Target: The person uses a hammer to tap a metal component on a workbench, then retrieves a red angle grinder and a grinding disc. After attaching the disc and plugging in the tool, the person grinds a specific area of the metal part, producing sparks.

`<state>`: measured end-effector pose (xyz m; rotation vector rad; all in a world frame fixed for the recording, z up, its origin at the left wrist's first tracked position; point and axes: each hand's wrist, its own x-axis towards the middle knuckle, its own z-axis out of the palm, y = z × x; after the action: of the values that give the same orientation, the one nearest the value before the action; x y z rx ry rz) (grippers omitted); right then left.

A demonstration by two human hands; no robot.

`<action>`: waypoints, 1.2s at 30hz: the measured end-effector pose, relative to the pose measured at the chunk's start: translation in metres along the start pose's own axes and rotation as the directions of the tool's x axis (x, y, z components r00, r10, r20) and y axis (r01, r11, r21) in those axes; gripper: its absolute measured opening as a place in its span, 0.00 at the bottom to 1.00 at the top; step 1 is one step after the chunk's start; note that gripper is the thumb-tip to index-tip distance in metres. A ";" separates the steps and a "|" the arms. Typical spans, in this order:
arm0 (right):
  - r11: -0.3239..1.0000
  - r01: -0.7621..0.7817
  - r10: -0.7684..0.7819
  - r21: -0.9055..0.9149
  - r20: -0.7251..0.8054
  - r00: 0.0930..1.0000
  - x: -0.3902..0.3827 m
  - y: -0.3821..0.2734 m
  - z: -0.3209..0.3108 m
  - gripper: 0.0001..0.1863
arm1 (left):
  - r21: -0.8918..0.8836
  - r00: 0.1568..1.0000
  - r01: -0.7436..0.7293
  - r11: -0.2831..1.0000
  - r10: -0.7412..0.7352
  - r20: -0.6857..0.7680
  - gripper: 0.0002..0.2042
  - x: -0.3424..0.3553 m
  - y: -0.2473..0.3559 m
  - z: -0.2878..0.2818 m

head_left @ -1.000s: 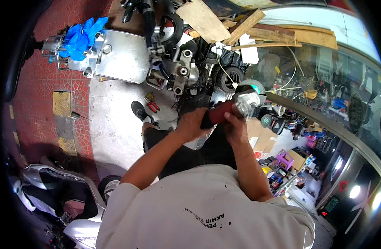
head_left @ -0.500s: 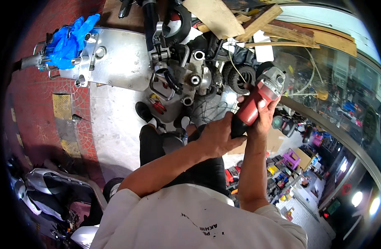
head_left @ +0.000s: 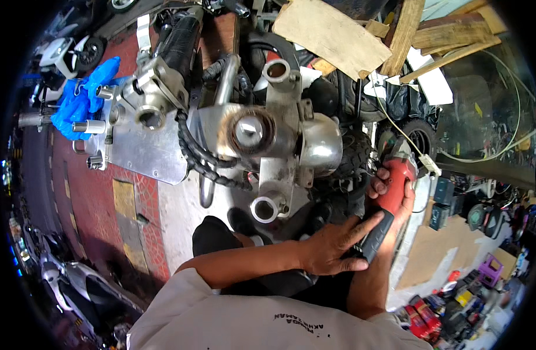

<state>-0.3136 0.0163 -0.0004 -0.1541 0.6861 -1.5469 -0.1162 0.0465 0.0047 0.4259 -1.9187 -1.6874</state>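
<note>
A: Status of hands?

B: Right hand (head_left: 396, 192) wrapped round red body of angle grinder (head_left: 390, 189), holding firm. Left hand (head_left: 335, 248) laid on black rear grip of same tool, fingers spread along it, closed enough to steady.

A: Location of tool?

B: Low right of centre, just beside bare-metal engine/frame assy (head_left: 274, 146). Disc end pointed up toward tyre (head_left: 355, 151) and dark parts behind polished housing; contact point hidden, cannot tell if touching.

A: Progress?

B: Judged mid-job. Casting and round housing already bright, flat alu plate (head_left: 136, 151) also clean. No sparks or dust visible, so cutting/polishing apparently not under way at this instant. Area under tool dark, likely outstanding.

A: Surroundings?

B: Blue cloth (head_left: 84, 96) on left end of assy, wood offcuts (head_left: 332, 32) above, white cord (head_left: 408, 146) by tool head, scooter (head_left: 75, 286) lower left on red paving.

A: Change vs. 0.5 s ago?

B: Tool lower and further right in view, swung nearer vertical. Left hand shifted from wrist area onto rear grip. Engine larger, more central in view, so head moved closer.
</note>
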 end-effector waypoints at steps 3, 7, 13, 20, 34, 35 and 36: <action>0.999 -0.024 0.021 -0.030 -0.072 0.997 -0.014 0.006 -0.011 0.33 | -0.178 0.987 0.124 0.976 -0.103 0.125 0.50 -0.015 -0.015 0.012; 0.998 -0.032 0.040 -0.055 0.164 0.986 -0.033 0.003 -0.012 0.33 | -0.147 0.977 -0.202 0.968 0.209 0.037 0.48 -0.027 -0.018 0.032; 0.999 -0.014 -0.006 0.042 0.447 0.894 -0.089 -0.001 0.028 0.34 | -0.370 0.956 -0.276 0.887 0.294 -0.007 0.45 -0.064 0.038 0.081; 1.000 -0.025 0.017 0.007 0.577 0.817 -0.144 0.007 0.067 0.34 | -0.150 0.913 -0.399 0.905 0.376 -0.161 0.42 -0.108 0.085 0.115; 0.995 -0.045 0.087 -0.087 0.584 0.807 -0.121 0.015 0.137 0.36 | -0.109 0.882 -0.447 0.888 0.417 -0.219 0.44 -0.098 0.103 0.057; 0.997 -0.022 0.063 -0.077 0.580 0.812 -0.119 0.010 0.140 0.35 | -0.147 0.897 -0.434 0.889 0.410 -0.166 0.46 -0.092 0.104 0.051; 0.994 0.026 0.037 -0.107 0.550 0.835 -0.116 0.004 0.140 0.35 | -0.190 0.888 -0.456 0.869 0.430 -0.165 0.46 -0.085 0.102 0.048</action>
<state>-0.2270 0.0807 0.1465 -0.6576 0.3052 -1.3623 -0.0643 0.1497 0.0857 -0.0113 -1.5654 -1.5055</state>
